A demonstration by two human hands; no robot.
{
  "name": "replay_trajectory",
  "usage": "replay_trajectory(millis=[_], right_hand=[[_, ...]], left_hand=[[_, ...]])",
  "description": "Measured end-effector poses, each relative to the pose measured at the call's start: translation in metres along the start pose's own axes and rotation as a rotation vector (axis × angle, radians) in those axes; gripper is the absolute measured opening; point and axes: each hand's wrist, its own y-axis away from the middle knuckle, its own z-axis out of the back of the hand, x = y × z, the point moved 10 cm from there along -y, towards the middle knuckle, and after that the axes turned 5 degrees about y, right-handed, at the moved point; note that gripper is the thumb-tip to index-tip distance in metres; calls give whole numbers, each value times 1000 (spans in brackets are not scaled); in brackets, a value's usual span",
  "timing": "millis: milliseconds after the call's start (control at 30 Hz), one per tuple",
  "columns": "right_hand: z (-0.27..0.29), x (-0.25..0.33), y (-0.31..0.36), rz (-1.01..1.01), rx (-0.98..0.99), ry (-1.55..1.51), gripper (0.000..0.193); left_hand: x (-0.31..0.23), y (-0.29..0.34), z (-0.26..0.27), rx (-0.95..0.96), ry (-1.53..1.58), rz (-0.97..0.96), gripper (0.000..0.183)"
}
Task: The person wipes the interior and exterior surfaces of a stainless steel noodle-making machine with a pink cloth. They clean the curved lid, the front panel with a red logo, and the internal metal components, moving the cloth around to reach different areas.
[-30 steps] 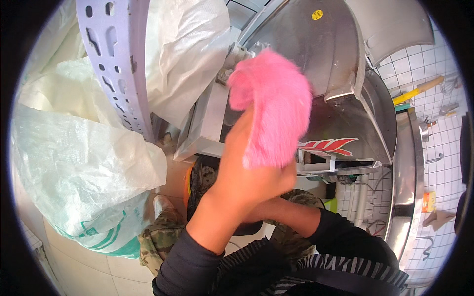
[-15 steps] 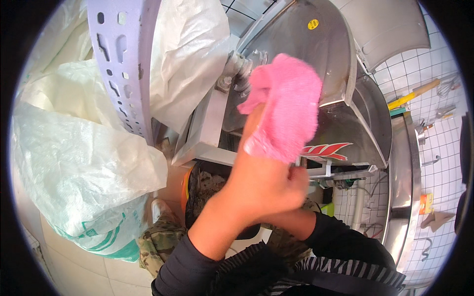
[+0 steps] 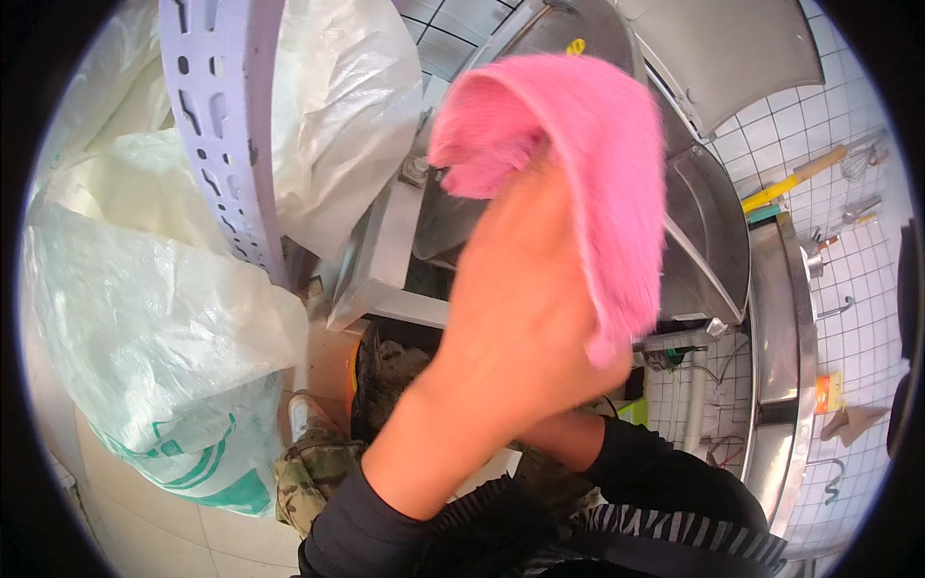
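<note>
A fluffy pink cloth [image 3: 621, 183] is gripped in my left hand [image 3: 525, 308]. It drapes over the fingers and folds down on the right side, hiding most of them. Both hand and cloth are raised close to the camera and a little blurred. My right hand [image 3: 568, 438] comes in low behind the left wrist. Only its wrist and back edge show, and its fingers are covered by the left hand. Behind the cloth stands a metal machine with a rounded steel housing [image 3: 703, 193], partly hidden.
White woven sacks [image 3: 164, 299] fill the left side, next to a pale purple slotted upright [image 3: 226, 125]. Below the machine's grey frame [image 3: 371, 260] stands an orange bin with a black liner [image 3: 371, 405]. A steel counter [image 3: 779, 328] and tools on a tiled wall line the right.
My left hand has lifted the pink cloth up toward the camera, so both look larger and cover more of the machine. The view has shifted slightly.
</note>
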Motion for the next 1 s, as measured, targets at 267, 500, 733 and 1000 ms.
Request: replay_trajectory(millis=[267, 500, 733, 1000], right_hand=[[-15, 4, 3, 118, 18, -66, 49], [-18, -13, 12, 9, 98, 357, 58], [-29, -21, 19, -39, 213, 278, 60], [-6, -3, 28, -157, 305, 190, 59]], left_hand=[[-13, 26, 2, -120, -144, -116, 46], [1, 6, 1, -85, -226, 6, 46], [4, 13, 4, -90, -99, -41, 47], [25, 10, 11, -260, -128, 119, 50]])
